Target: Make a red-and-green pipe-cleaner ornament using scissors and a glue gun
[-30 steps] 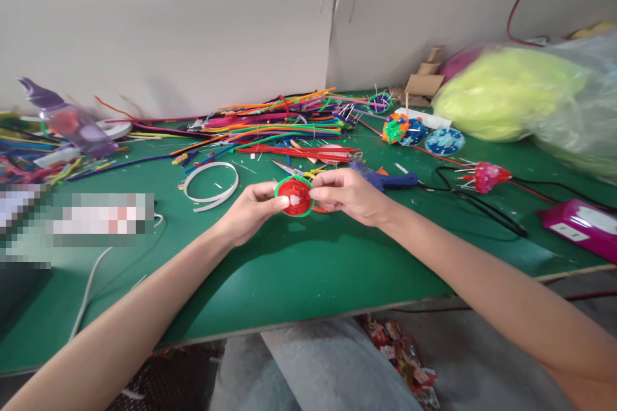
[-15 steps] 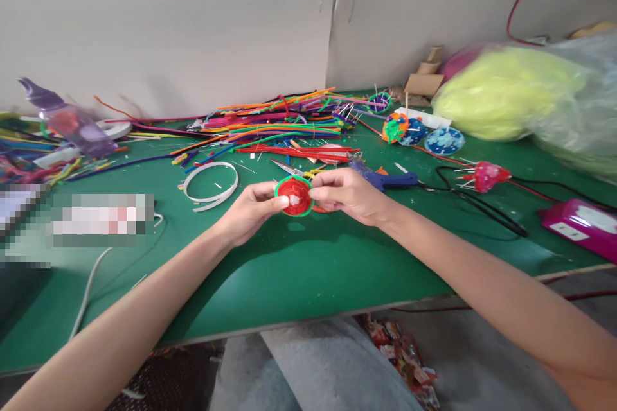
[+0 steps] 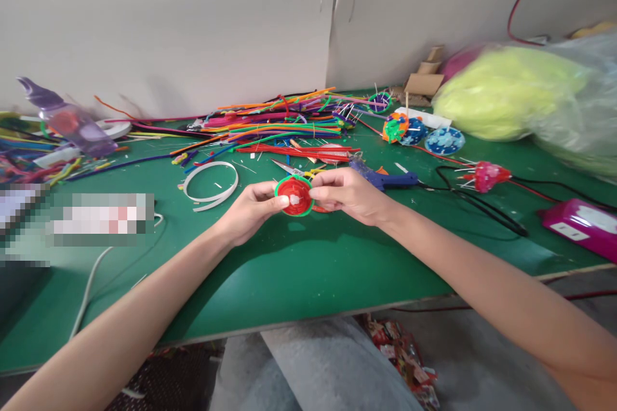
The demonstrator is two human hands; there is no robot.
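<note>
Both my hands hold a small round coil (image 3: 295, 196) of red pipe cleaner with a green rim, just above the green table (image 3: 299, 270). My left hand (image 3: 250, 209) pinches its left edge with the thumb on top. My right hand (image 3: 349, 192) pinches its right edge, fingers curled. A whitish blob shows in the middle of the coil. Scissors (image 3: 289, 170) and a heap of coloured pipe cleaners (image 3: 284, 128) lie just behind the coil.
A white plastic band (image 3: 212, 185) lies to the left, a blue glue gun (image 3: 385, 176) with black cable to the right. Finished coloured pieces (image 3: 419, 131), a pink spiked piece (image 3: 486, 175), a magenta box (image 3: 581, 225), a yellow-green bag (image 3: 511, 93) and a purple bottle (image 3: 72, 119) stand around.
</note>
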